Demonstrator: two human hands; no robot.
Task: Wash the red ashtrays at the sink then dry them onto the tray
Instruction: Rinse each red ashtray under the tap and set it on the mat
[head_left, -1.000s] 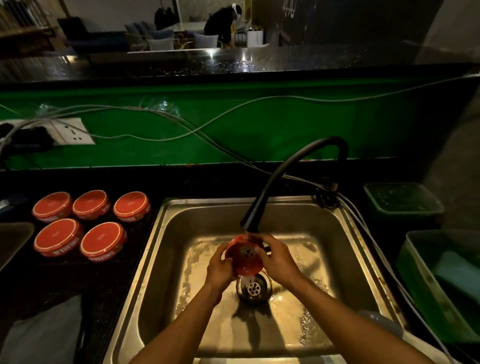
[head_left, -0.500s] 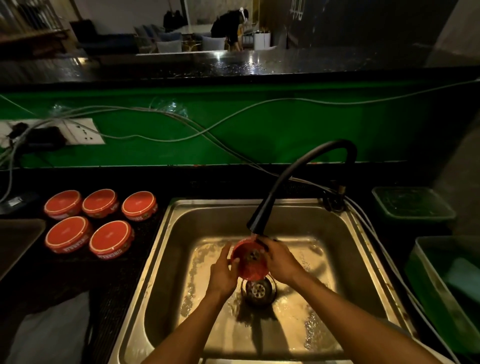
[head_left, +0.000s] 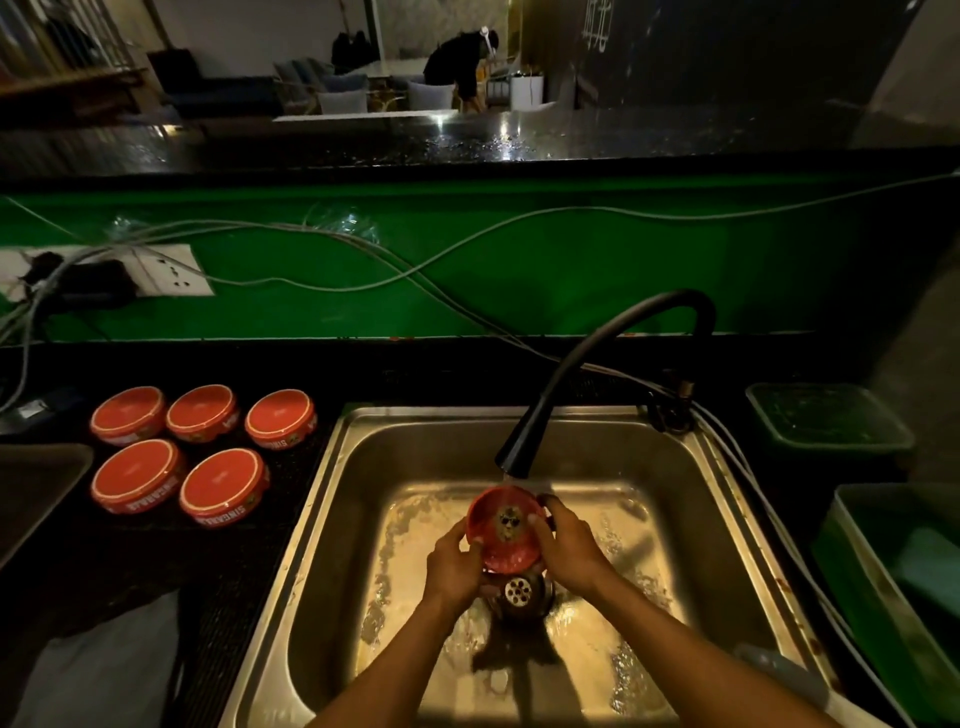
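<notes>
Here, left hand (head_left: 453, 564) and right hand (head_left: 567, 552) gripping red ashtray (head_left: 505, 531) under faucet (head_left: 514, 453), fingertips hiding behind it, dim bench (head_left: 156, 561) blurring.

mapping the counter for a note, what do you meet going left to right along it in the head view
tray → five red ashtrays → sink → left hand → held ashtray → right hand → green tubs

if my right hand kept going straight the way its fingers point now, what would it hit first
The right hand grips the red ashtray, fingers pointing up-left. Past it, the black faucet head probably comes first, though depth is unclear.
</notes>
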